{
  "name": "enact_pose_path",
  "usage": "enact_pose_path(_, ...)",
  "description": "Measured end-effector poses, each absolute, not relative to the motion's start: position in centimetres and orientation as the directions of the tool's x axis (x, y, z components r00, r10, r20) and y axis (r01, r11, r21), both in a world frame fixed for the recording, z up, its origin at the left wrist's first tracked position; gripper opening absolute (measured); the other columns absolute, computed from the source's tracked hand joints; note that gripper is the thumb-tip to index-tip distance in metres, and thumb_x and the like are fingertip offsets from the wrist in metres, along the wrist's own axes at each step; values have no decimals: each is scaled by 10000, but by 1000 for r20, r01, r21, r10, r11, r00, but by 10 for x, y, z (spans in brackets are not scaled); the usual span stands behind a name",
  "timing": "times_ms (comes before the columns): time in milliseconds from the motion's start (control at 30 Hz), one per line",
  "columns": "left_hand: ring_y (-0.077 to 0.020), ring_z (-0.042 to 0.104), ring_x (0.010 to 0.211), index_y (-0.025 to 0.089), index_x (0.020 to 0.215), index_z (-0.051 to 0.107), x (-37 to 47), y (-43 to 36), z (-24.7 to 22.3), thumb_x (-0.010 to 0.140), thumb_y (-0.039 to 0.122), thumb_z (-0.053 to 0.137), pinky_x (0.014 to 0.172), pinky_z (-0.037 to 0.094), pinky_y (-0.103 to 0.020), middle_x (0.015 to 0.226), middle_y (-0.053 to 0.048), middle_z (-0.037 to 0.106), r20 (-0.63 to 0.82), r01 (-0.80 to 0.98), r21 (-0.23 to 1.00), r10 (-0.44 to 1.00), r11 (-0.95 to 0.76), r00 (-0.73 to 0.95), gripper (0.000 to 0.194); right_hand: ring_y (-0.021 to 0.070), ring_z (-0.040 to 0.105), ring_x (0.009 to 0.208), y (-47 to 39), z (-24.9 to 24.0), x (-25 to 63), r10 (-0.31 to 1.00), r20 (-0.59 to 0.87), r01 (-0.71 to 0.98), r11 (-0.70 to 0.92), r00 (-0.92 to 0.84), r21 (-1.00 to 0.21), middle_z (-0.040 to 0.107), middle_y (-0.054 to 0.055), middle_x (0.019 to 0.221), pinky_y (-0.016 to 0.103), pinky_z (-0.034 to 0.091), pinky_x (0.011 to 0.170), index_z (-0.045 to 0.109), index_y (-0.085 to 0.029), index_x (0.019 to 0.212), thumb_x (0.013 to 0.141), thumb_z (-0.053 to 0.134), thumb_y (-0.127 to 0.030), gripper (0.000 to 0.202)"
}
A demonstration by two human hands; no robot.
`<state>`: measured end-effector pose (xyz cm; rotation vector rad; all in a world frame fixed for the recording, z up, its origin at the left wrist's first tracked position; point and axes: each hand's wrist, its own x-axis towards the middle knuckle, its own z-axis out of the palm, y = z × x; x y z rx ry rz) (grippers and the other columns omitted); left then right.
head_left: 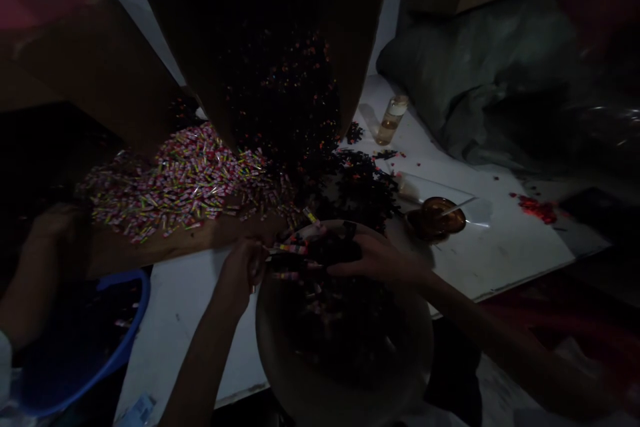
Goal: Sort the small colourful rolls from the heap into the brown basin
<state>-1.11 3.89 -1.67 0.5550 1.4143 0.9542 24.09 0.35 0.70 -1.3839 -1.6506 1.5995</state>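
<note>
Dim light hides much detail. My left hand (246, 265) is closed at the left rim of a large round basin (345, 407), with a thin striped stick (291, 249) reaching from its fingertips. My right hand (370, 257) is curled around a clump of dark pieces (333, 247) over the basin's far side. Dark pieces and a few striped sticks lie inside the basin. Beyond it, a heap of small pink, white and yellow wrapped pieces (190, 177) spreads to the left, and a pile of dark pieces (365, 183) lies to the right.
A large box (183, 33) leans open behind the piles. On the right stand a bottle (391, 121) and a brown cup with a stick (444, 217), near small red pieces (537, 209). Another person's arm (33, 273) is above a blue basin (143, 300) at left.
</note>
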Motion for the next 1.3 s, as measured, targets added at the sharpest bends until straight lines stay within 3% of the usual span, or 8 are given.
enact_pose_path(67, -36, 326, 364, 191, 879, 642, -17, 43, -10, 516, 234, 756, 362, 239, -133, 471, 132, 454, -491, -196, 863, 864, 465, -109, 383, 270, 637, 1191, 1, 3, 237, 915, -216, 386, -74, -340, -920, 725, 36, 1247, 403, 496, 1054, 685, -235, 1265, 821, 763, -373, 471)
enact_pose_path(133, -16, 300, 375, 202, 929, 639, -18, 45, -3, 475, 205, 829, 355, 211, -131, 566, 122, 542, -418, -191, 898, 903, 395, -98, 492, 268, 648, 1187, -2, 0, 233, 945, -146, 435, -4, -293, -900, 728, 46, 1259, 408, 497, 1053, 690, -221, 1262, 854, 735, -352, 431)
enact_pose_path(333, -36, 455, 480, 162, 785, 687, -1, 31, 9, 432, 313, 940, 383, 277, -126, 662, 44, 628, -425, -209, 893, 899, 397, -106, 460, 264, 705, 1072, -5, 1, 225, 975, -65, 508, 53, -212, -860, 771, 58, 1167, 374, 542, 952, 738, -187, 1152, 878, 719, -296, 295)
enact_pose_path(500, -89, 568, 590, 189, 788, 741, 19, 7, 21, 717, 423, 835, 518, 441, -156, 662, 19, 656, -156, -20, 988, 987, 156, -34, 262, 252, 719, 1021, -7, 14, 219, 978, 0, 613, 131, -210, -779, 783, 59, 1095, 363, 547, 911, 741, -207, 1095, 914, 672, -243, 197)
enact_pose_path(667, -173, 693, 898, 235, 972, 773, 36, -4, 35, 849, 391, 749, 684, 544, -201, 950, -23, 748, 60, 125, 990, 996, -67, 59, 200, 225, 727, 1007, -11, 23, 211, 984, 78, 763, 174, -161, -622, 773, 60, 1100, 324, 542, 893, 675, -219, 1190, 933, 647, -184, 260)
enact_pose_path(933, -117, 655, 673, 234, 939, 761, 45, -9, 39, 837, 403, 759, 562, 525, -178, 803, 10, 726, 12, 49, 999, 999, -14, 42, 198, 228, 727, 914, -12, 8, 210, 965, 196, 916, 233, -176, -327, 753, 105, 1066, 313, 547, 781, 624, -193, 1270, 927, 642, -191, 344)
enact_pose_path(1100, -122, 652, 681, 226, 891, 771, 42, -6, 38, 824, 392, 775, 579, 501, -178, 733, 15, 705, 94, 161, 982, 995, -95, 15, 179, 238, 726, 937, -13, 11, 210, 973, 144, 929, 218, -183, -298, 748, 104, 1081, 313, 546, 779, 610, -207, 1308, 925, 651, -188, 386)
enact_pose_path(1300, -80, 522, 497, 202, 825, 743, 45, -3, 33, 813, 443, 778, 469, 404, -170, 605, 46, 644, 83, 179, 981, 995, -71, -59, 244, 262, 712, 1030, -12, 19, 207, 980, 52, 934, 199, -192, -298, 733, 121, 1163, 350, 561, 844, 570, -198, 1383, 934, 637, -164, 456)
